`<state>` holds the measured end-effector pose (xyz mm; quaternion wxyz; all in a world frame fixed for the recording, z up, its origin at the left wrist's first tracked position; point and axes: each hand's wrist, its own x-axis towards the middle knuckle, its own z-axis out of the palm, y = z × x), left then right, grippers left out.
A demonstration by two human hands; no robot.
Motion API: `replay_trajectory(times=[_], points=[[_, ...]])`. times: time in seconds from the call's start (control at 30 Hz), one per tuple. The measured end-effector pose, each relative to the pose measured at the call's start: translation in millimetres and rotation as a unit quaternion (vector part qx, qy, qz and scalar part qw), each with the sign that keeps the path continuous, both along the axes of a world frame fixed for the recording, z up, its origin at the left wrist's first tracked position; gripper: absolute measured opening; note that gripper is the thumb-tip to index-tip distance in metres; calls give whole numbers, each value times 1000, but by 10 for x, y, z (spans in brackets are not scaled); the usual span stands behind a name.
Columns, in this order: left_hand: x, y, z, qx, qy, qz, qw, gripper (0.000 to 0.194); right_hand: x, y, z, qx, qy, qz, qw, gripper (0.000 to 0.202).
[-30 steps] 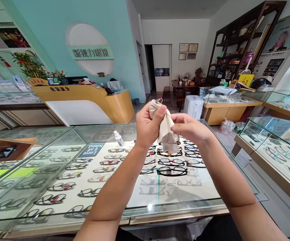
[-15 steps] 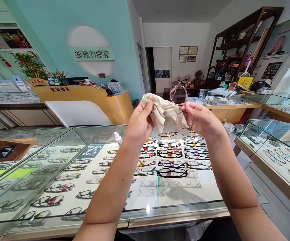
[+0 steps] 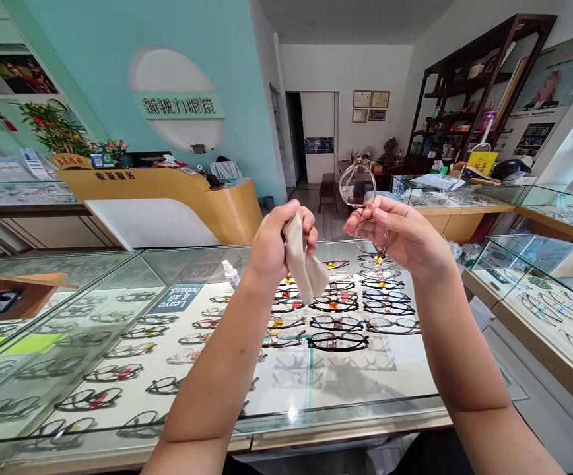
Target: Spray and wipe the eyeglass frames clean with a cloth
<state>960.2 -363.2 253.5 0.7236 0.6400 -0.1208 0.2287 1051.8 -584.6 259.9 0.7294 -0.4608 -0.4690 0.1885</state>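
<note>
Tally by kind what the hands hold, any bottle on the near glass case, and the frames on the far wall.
Eyeglasses, in right hand: 1
Cleaning cloth, in left hand: 1
White bottle: 1
Wall frames: 4
Total: 7

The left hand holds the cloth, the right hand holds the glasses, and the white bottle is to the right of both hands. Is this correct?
The left hand holds the cloth and the right hand the glasses, but the head view shows the white bottle left of both hands, not right.
</note>
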Motion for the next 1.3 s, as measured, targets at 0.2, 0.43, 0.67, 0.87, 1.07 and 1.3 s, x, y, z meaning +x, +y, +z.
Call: replay_trajectory(times=[0.2,0.43,0.67,0.87,1.07,1.3], points=[[-117,19,-47,175,-200,192,945,27,-24,-84,57,-34,-54,-26,998,21],[-207,-30,-29,315,-326,321,832,14,-155,-175,102,-81,-133,-64,986,21],[-201,0,5,407,-426,305,748,76,-300,-188,158,-71,-160,-57,983,20],[-160,15,-21,426,-424,347,721,76,-353,-191,184,-71,-167,-61,982,20],[-159,15,2,425,-441,359,705,72,-369,-189,166,-59,-169,-66,982,22],[-133,12,-7,414,-449,365,703,62,-372,-210,133,-77,-243,-129,958,23]])
